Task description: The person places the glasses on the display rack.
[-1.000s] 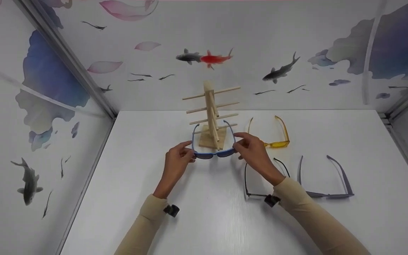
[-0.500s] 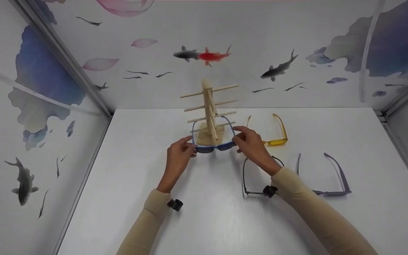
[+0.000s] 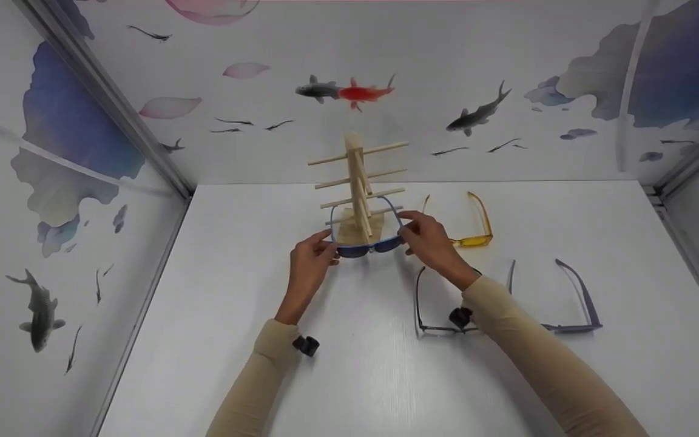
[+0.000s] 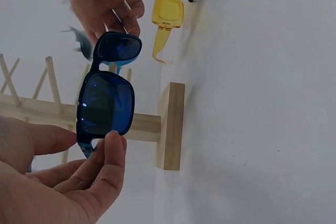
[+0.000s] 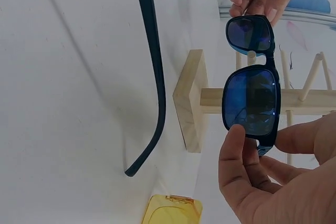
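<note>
Blue sunglasses with dark lenses (image 3: 354, 250) are held level by both hands, temples unfolded and pointing away. My left hand (image 3: 312, 264) pinches the left hinge corner between thumb and fingers. At the opposite corner, my right hand (image 3: 433, 243) grips the frame the same way. A wooden glasses stand (image 3: 355, 173) with several rods rises between the two temples. In the right wrist view, a rod end (image 5: 252, 56) shows just at the nose bridge of the sunglasses (image 5: 252, 100). Whether bridge and rod touch, I cannot tell.
Yellow glasses (image 3: 476, 240) lie right of the stand on the white table (image 3: 349, 376). Black-framed glasses (image 3: 419, 303) lie partly under the right forearm, with grey-purple glasses (image 3: 580, 328) farther right. A patterned wall (image 3: 422, 48) stands behind.
Both hands have carried the sunglasses slightly away from the person, closer to the stand's front rods. The grip stays the same. The head view has shifted a little.
</note>
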A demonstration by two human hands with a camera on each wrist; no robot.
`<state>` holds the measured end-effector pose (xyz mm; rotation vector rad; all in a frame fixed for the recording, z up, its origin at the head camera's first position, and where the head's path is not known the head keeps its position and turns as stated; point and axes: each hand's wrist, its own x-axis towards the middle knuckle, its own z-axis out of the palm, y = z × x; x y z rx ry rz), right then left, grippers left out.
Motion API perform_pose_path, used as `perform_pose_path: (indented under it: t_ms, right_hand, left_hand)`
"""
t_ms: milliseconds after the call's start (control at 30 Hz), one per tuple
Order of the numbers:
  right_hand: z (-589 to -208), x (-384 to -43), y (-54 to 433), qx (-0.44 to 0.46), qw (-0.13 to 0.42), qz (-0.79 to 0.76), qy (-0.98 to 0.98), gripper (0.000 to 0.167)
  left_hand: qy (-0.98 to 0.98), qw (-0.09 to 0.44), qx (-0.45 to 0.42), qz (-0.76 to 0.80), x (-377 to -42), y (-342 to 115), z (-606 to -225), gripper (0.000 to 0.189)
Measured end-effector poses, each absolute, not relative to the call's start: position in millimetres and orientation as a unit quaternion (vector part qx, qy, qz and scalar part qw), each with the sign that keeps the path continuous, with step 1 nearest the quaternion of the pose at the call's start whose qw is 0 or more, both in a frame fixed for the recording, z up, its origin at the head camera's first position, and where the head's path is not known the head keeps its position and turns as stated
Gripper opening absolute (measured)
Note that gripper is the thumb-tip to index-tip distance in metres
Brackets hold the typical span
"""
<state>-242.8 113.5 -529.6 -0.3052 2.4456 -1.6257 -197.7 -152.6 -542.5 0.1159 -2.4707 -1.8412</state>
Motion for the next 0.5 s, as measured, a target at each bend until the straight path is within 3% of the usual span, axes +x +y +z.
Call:
perform_pose_path:
  t_ms: [500]
  right_hand:
    - [-535.2, -245.8, 108.8, -0.087, 0.105, -0.561, 0.816, 0.045]
  left_hand:
    - [-0.797, 0.024, 0.042, -0.602, -201.3, -156.1, -547.1, 0.041]
